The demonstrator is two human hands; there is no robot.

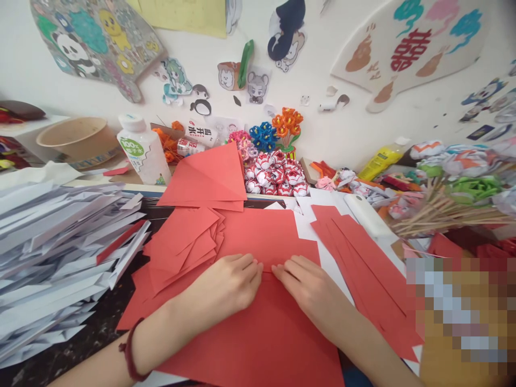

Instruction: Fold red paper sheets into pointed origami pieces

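Observation:
Both hands meet over a large red paper sheet [282, 333] in the middle. My left hand [237, 277], with a dark red band on its wrist, has its fingers curled and pressed together at a fold or edge in the red paper. Just right of it, my right hand [300, 277] pinches the same line with its fingertips. A narrow gap separates the two hands. Smaller red paper pieces [185, 236] lie in a loose pile left of the hands. Behind them, more red sheets [205, 180] lean toward the back.
Folded white paper strips [52, 258] are heaped at the left. Long red strips [363, 263] lie on white paper at the right. Along the wall stand a white bottle [144, 153], red-and-white paper flowers [276, 174] and a yellow bottle [382, 158]; wooden sticks [447, 209] lie far right.

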